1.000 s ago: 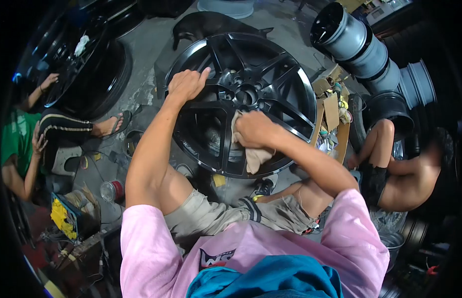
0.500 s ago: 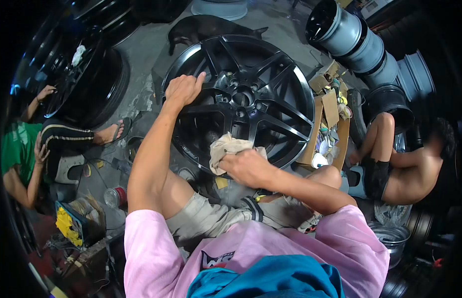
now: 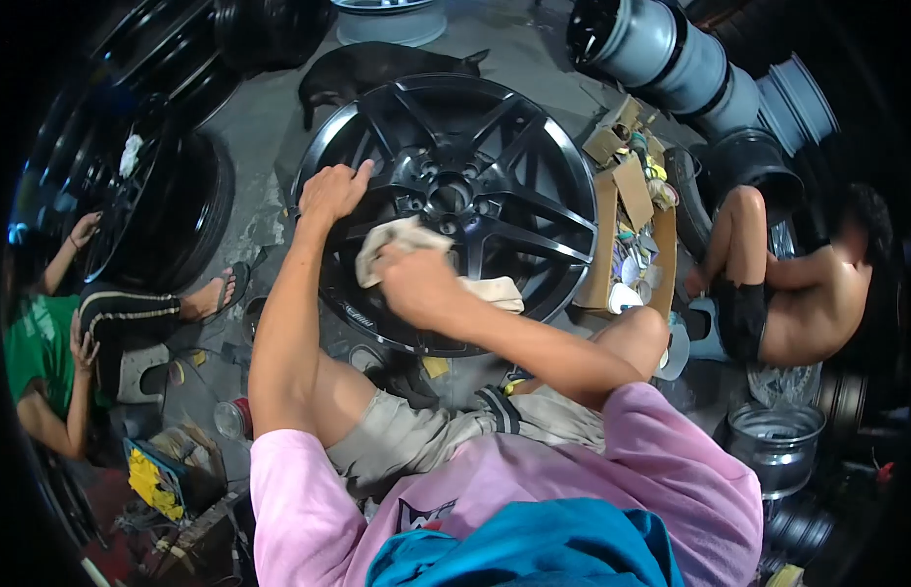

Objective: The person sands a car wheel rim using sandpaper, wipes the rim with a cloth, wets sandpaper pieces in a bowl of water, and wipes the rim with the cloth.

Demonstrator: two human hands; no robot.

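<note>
I've brought the right hand (image 3: 416, 284) up and in toward the left hand (image 3: 333, 191); gap between them is smaller than in both earlier shots. Half a second back it was lower, near the wheel (image 3: 455, 171) edge on the body side. Cloth (image 3: 402, 235) now shows more tail past the right wrist's far side. My view's swung slightly right.

Black wheel rim (image 3: 519, 233) gripped at its edge by left hand (image 3: 330, 192), beige cloth (image 3: 405, 235) held against spokes by right hand (image 3: 416, 286), cardboard box (image 3: 597, 284) seen beside rim.
</note>
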